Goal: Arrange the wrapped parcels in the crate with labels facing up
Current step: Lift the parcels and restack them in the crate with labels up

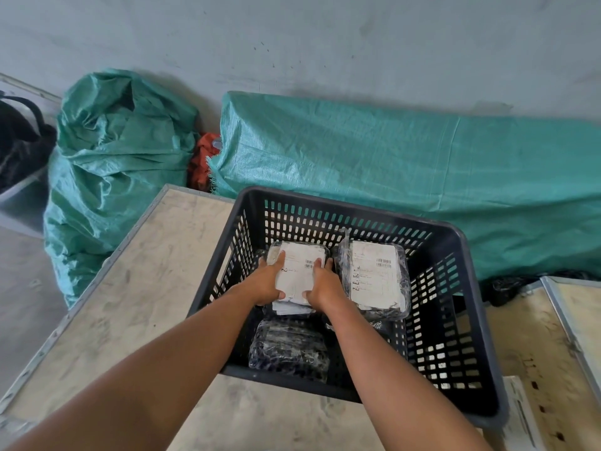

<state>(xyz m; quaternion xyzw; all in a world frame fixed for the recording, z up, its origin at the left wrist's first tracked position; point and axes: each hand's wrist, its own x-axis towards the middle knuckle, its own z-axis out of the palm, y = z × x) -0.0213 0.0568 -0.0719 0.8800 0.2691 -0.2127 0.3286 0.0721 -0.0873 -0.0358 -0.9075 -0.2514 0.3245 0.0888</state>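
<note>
A dark slotted plastic crate [468,320] stands on a wooden table. Inside, at the far left, lies a wrapped parcel [297,271] with its white label up. My left hand [268,281] grips its left edge and my right hand [322,283] grips its right edge. A second labelled parcel [374,278] lies label up at the far right of the crate. Nearer to me, a third parcel [287,348] in clear wrap shows dark contents and no label.
The worn wooden table [136,304] has a metal edge. Behind it, two green woven sacks [113,157] [390,164] lean against the wall, with a red item [203,161] between them. Another wooden panel [553,346] lies at right.
</note>
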